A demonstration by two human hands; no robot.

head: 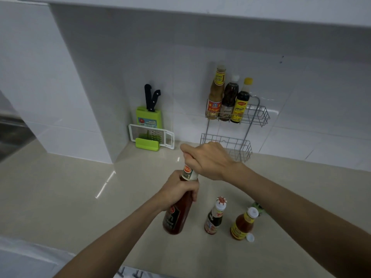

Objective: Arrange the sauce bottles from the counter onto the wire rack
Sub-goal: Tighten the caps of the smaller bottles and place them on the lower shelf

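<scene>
Ketchup bottle [176,215] in left hand [176,189], right hand [206,159] over its cap.

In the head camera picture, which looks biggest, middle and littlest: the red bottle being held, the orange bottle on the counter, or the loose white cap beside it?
1. Red bottle, though it may be nearer the camera.
2. Orange bottle.
3. White cap, clearly smallest.

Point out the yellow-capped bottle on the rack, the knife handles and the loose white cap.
Yellow-capped bottle [240,106]: head view, label.
Knife handles [149,97]: head view, left handle.
Loose white cap [250,237]: head view, centre.
</scene>
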